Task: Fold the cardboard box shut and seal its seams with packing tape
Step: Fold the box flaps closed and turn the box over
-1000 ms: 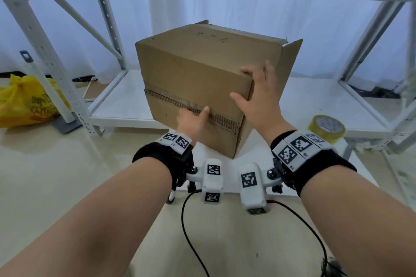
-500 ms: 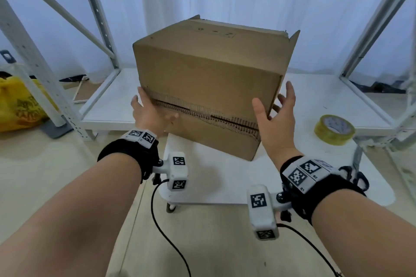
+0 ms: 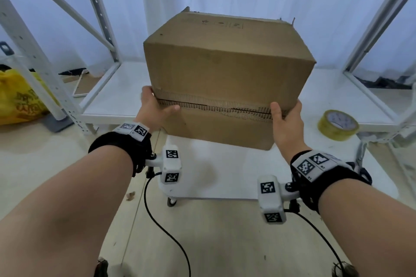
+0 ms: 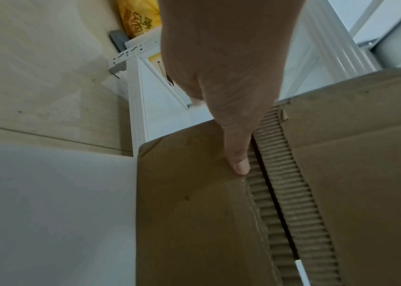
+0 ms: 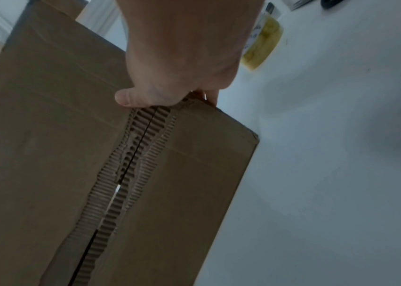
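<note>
We see cardboard box [image 3: 227, 69] tilted over white cart top [image 3: 225, 177], shelf frame [image 3: 369, 36] close behind. Left hand [image 3: 155, 110], right hand [image 3: 284, 119] grip its side edges. Torn, untaped seam [image 3: 216, 105] faces us; tape roll [image 3: 337, 125] right.

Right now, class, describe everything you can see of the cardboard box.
The cardboard box is plain brown corrugated card, tipped so its flap face looks toward the camera. Two closed flaps meet at an untaped seam, its edges torn down to bare fluting, with a thin gap. The left hand and right hand grip the seam's ends. It sits above a white table.
</note>
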Demonstrator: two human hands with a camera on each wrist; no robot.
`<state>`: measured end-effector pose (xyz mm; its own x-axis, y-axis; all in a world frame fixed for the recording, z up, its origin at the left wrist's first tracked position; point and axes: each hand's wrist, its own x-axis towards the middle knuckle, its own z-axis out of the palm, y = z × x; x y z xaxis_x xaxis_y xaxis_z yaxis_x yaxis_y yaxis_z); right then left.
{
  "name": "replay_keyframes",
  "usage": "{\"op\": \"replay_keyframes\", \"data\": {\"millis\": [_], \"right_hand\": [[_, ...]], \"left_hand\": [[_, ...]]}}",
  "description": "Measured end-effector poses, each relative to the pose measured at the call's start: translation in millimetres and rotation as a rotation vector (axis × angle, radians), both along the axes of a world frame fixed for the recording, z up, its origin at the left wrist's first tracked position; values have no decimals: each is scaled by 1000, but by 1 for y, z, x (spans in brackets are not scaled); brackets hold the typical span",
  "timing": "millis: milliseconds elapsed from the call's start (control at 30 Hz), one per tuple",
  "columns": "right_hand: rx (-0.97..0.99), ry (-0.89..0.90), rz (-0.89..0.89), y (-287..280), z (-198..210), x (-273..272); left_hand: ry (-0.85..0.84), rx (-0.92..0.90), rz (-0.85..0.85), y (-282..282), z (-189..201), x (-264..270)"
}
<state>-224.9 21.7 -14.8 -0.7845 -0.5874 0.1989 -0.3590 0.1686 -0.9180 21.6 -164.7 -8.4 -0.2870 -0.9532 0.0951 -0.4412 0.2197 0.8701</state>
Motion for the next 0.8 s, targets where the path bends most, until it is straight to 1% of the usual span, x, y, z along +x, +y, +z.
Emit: {"op": "replay_keyframes", "data": {"millis": [67, 133, 233, 300, 367, 467, 600, 667, 800], "right_hand": [[-9, 17, -32, 6, 6, -3], [-4, 68, -74, 12, 19, -1], [8, 142, -152, 23, 53, 0], [-8, 175, -179, 35, 77, 0], [-16, 196, -192, 44, 96, 0], [-30, 219, -186, 59, 124, 7], [-10, 242, -153, 73, 166, 20], [37, 239, -126, 78, 184, 22], [122, 224, -105, 87, 224, 25]], "left_hand": [[-8, -35, -35, 16, 11, 0], [20, -118, -18, 31, 27, -1], [123, -230, -6, 54, 58, -3], [119, -333, -16, 70, 75, -2], [39, -433, 7, 84, 90, 0], [-43, -496, 63, 105, 113, 8], [-167, -491, 125, 120, 156, 22], [-247, -461, 120, 125, 181, 27], [-416, -471, 113, 137, 230, 34]]}}
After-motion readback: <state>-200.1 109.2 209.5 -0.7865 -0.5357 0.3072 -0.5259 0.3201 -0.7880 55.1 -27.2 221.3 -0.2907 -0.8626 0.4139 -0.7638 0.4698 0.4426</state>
